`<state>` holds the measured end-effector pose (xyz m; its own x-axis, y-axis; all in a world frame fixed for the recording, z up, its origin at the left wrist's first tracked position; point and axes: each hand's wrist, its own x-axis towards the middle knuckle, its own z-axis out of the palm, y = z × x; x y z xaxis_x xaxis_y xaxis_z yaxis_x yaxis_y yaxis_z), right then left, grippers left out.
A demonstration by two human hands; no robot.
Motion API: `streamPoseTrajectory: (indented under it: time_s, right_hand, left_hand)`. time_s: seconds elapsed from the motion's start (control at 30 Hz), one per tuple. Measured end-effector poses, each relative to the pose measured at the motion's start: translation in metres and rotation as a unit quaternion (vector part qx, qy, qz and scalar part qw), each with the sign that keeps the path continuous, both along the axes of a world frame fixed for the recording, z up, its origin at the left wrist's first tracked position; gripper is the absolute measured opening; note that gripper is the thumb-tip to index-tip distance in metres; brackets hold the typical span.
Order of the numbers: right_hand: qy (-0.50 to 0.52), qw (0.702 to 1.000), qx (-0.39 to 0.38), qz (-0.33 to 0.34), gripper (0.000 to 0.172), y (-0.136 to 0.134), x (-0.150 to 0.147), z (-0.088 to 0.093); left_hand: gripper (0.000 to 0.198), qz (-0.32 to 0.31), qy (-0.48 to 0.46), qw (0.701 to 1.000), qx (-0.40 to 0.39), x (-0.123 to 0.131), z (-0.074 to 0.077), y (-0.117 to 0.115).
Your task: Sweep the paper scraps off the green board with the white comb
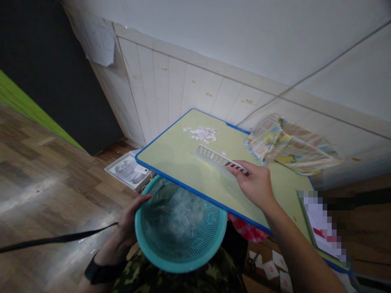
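My left hand (130,221) is closed on the left rim of a round teal plastic basket (180,264), which I hold just below the near edge of the yellow-green table (171,154). Inside the basket lies a heap of clear, crinkled plastic scraps (181,209). In my right hand (255,183) is the right end of a long white slotted plastic piece (210,156), its far end close to the tabletop. Beyond that piece is a loose pile of small white paper-like pieces (203,134). One small piece (224,153) lies apart, beside the slotted piece.
A patterned cloth (287,142) covers the table's far right corner by the white panelled wall (183,85). A booklet-like item (320,232), partly pixelated, lies at the right. On the floor are a picture box (130,171), several white cards (270,269) and scissors (252,260).
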<state>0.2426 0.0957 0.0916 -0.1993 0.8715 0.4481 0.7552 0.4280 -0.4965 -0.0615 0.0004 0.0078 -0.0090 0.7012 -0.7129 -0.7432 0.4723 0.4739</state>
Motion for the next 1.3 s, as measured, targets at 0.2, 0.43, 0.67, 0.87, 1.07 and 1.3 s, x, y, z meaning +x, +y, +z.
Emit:
streamPoseTrajectory:
  time_s: [0.2,0.43,0.67,0.87,1.07,1.3]
  right_hand:
    - [0.012,0.999,-0.022,0.041,0.018,-0.013,-0.002,0.007]
    - [-0.004,1.0,0.028,-0.002,0.02,0.005,-0.009,0.001]
    - [-0.038,0.996,0.036,0.077,0.017,-0.013,-0.008,0.002]
    - [-0.043,0.993,0.01,0.105,0.015,-0.039,-0.001,0.012]
    - [-0.03,0.996,0.05,0.061,0.014,-0.036,0.001,0.012]
    - [-0.038,0.992,0.073,0.091,0.015,-0.029,-0.004,0.002]
  left_hand:
    - [0.031,-0.011,-0.016,1.0,0.015,-0.003,-0.001,-0.001]
    - [0.031,-0.01,-0.009,1.0,0.023,-0.003,-0.001,0.0]
    - [0.035,-0.009,-0.018,0.999,0.034,-0.005,-0.003,0.0]
    - [0.035,-0.025,-0.014,0.999,0.025,-0.004,-0.001,-0.002]
    - [0.039,-0.026,0.001,1.0,0.015,0.0,0.001,0.0]
    - [0.038,-0.023,0.0,1.0,0.012,0.001,0.004,0.001]
